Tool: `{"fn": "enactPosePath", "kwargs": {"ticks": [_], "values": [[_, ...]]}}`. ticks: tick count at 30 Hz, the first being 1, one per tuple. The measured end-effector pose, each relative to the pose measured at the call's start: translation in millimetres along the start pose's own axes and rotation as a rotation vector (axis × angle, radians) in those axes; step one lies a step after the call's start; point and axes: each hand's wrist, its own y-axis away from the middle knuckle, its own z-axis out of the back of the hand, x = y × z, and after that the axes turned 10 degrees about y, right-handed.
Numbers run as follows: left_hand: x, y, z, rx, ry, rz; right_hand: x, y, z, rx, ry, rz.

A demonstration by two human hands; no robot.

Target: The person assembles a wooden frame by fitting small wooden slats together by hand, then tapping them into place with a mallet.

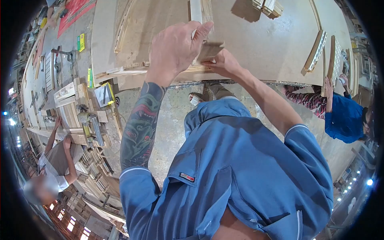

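Observation:
My left hand (pixel 176 46), on the tattooed arm, is closed at the top centre, its thumb over the end of a pale wooden strip (pixel 195 11) that runs away from me. Just right of it, my right hand (pixel 225 64) pinches the lower edge of a small brown wooden block (pixel 211 51), which looks slightly blurred. Beneath both hands a long light wood strip (pixel 134 71) lies along the near edge of the worktable (pixel 272 52). What my left palm covers is hidden.
Slatted wood pieces (pixel 316 50) lie at the table's right, and a bundle (pixel 268 6) at its far side. One co-worker (pixel 346 118) is on the right, another (pixel 56 164) at the lower left beside stacked strips (pixel 70 116) and clamps. A red sheet (pixel 76 14) lies upper left.

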Motion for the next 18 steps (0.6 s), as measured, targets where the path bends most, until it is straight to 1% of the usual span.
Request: {"fn": "enactPosePath", "kwargs": {"ticks": [1,2,4,5,6,7,8,9,10,11,12,13,14,15,16,18], "values": [[0,0,1,0.004,0.001,0.001,-4,0,-4,-0.038,0.172,0.114],[0,0,2,0.020,0.032,0.007,-6,0,-8,-0.038,0.172,0.110],[-4,-3,3,0.038,0.066,0.019,-6,0,-20,-0.216,0.384,0.263],[-9,-6,4,0.055,0.030,0.023,-6,1,-27,-0.108,0.466,0.154],[-13,-8,3,0.077,-0.006,0.025,-8,4,-31,-0.107,0.461,0.147],[-19,-12,-2,0.073,-0.007,0.023,-12,3,-29,-0.144,0.439,0.188],[-26,-15,-9,0.035,-0.020,-0.074,-14,4,-30,-0.183,0.416,0.221],[-34,-16,-16,0.001,-0.029,-0.170,-19,8,-37,-0.184,0.417,0.212],[-39,-17,-20,-0.005,-0.031,-0.177,-26,5,-44,-0.220,0.080,0.200],[-41,-16,-25,0.137,-0.094,-0.071,-31,-3,-47,-0.248,-0.262,0.191],[-41,-15,-27,0.283,-0.161,0.036,-33,-9,-34,-0.255,-0.267,0.199],[-39,-13,-29,0.282,-0.171,0.035,-40,-12,-13,-0.126,-0.146,0.185],[-36,-11,-32,0.176,-0.181,-0.036,-38,-21,11,0.004,-0.024,0.174],[-35,-11,-33,0.069,-0.191,-0.106,-17,-48,39,0.190,0.180,-0.157],[-35,-11,-32,0.067,-0.198,-0.105,-23,-70,29,0.189,0.176,-0.150],[-35,-12,-33,0.081,-0.190,-0.096,-42,-105,-11,-0.162,0.818,-0.116]]}}
